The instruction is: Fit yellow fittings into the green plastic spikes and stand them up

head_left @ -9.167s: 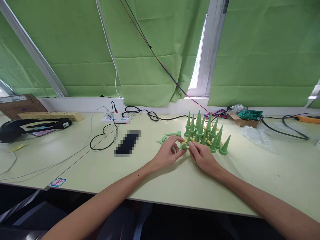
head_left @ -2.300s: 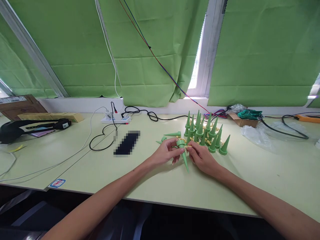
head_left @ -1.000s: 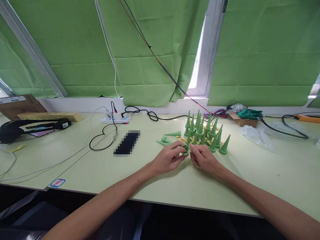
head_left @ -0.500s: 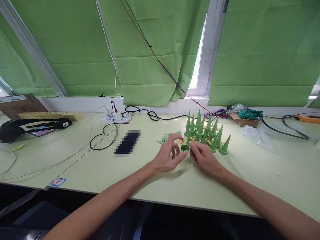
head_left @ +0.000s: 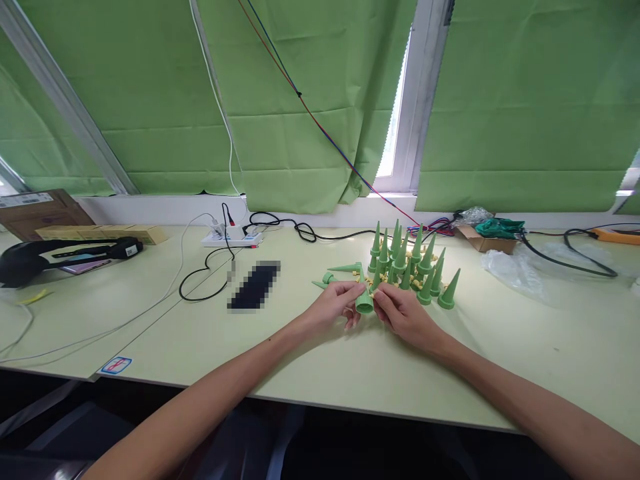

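My left hand (head_left: 334,303) is closed around a hollow green plastic cone (head_left: 365,303), its wide open end tilted toward me. Close on its right side, my right hand (head_left: 404,313) pinches what looks like a small yellow piece, mostly covered by the fingertips. Behind the hands, several green cones (head_left: 449,290) stand point up in a cluster on the table. Small yellow pieces (head_left: 416,285) lie scattered among them. Left of the cluster, a green cone (head_left: 343,268) lies on its side near a green cap (head_left: 328,277).
A blurred dark rectangle (head_left: 254,287) lies left of my hands. Black cables and a white power strip (head_left: 233,237) are farther back. On the right are a cardboard box (head_left: 485,240) and a clear plastic bag (head_left: 515,272). The table's front edge runs below my forearms.
My left hand has closed on the green cone and its open end has tipped lower toward me. The right hand has shifted slightly left and stays pinched beside it.
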`<action>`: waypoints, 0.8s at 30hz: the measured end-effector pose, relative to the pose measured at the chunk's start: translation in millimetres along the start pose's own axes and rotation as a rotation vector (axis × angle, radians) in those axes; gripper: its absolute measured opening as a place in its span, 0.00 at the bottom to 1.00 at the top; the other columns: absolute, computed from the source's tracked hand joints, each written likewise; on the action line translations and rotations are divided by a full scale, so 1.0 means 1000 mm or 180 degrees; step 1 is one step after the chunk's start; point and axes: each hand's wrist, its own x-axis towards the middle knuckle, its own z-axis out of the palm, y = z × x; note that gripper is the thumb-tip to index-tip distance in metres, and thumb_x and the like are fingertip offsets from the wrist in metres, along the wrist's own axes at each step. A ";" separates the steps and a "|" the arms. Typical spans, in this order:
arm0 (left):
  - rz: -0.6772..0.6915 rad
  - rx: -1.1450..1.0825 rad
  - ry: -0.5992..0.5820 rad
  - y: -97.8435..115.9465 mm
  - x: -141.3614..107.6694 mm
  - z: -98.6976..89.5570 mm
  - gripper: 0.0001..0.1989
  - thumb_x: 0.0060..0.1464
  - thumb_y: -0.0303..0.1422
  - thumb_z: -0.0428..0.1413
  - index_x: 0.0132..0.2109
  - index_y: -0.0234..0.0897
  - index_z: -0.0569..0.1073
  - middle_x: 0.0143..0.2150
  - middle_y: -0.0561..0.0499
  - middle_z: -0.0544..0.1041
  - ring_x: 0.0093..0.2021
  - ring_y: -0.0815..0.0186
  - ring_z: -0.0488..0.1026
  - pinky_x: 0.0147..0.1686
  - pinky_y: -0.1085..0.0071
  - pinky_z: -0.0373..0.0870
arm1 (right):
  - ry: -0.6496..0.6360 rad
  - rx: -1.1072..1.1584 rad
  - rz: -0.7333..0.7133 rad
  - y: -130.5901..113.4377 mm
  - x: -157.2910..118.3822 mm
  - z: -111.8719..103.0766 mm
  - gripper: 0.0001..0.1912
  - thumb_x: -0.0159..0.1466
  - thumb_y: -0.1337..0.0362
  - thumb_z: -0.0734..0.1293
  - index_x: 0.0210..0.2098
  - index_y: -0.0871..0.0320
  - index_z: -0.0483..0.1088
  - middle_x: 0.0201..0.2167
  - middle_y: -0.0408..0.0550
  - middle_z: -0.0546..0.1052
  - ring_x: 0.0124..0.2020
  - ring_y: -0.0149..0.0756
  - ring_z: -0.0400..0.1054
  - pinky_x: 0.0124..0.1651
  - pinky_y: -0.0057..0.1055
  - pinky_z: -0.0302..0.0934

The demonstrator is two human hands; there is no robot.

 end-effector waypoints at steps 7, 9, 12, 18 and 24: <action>-0.0003 -0.0395 -0.0163 -0.002 0.000 -0.005 0.20 0.56 0.47 0.61 0.33 0.32 0.71 0.25 0.55 0.67 0.19 0.74 0.67 0.16 0.76 0.59 | -0.0165 0.0096 0.0082 0.000 -0.001 0.001 0.22 0.74 0.52 0.53 0.27 0.54 0.58 0.19 0.39 0.66 0.20 0.30 0.58 0.28 0.29 0.54; -0.0014 -0.0427 -0.0233 -0.001 -0.001 -0.006 0.19 0.56 0.46 0.61 0.34 0.31 0.71 0.26 0.55 0.67 0.19 0.75 0.66 0.16 0.76 0.59 | -0.0201 0.0123 0.0106 0.000 -0.001 0.001 0.21 0.74 0.52 0.53 0.27 0.54 0.57 0.19 0.39 0.66 0.19 0.30 0.58 0.28 0.29 0.55; -0.0022 -0.0391 -0.0283 0.000 -0.002 -0.006 0.18 0.56 0.45 0.61 0.37 0.31 0.73 0.28 0.54 0.68 0.20 0.76 0.66 0.16 0.77 0.60 | -0.0238 0.0139 0.0104 0.000 -0.001 0.001 0.20 0.74 0.52 0.52 0.28 0.54 0.56 0.18 0.38 0.66 0.19 0.30 0.57 0.27 0.29 0.55; 0.0017 -0.0097 -0.0387 0.002 -0.004 -0.007 0.20 0.57 0.46 0.60 0.41 0.30 0.74 0.32 0.52 0.70 0.21 0.76 0.67 0.18 0.77 0.61 | -0.0304 0.0178 0.0138 0.001 -0.001 0.002 0.21 0.74 0.50 0.52 0.28 0.53 0.56 0.17 0.37 0.65 0.18 0.30 0.57 0.26 0.29 0.55; 0.0201 0.0605 -0.0256 0.006 -0.008 -0.006 0.21 0.57 0.49 0.58 0.41 0.32 0.74 0.28 0.53 0.68 0.23 0.72 0.68 0.20 0.75 0.63 | -0.0299 0.0057 0.0083 0.001 -0.001 0.001 0.23 0.74 0.49 0.51 0.26 0.53 0.56 0.16 0.38 0.66 0.19 0.30 0.58 0.28 0.30 0.55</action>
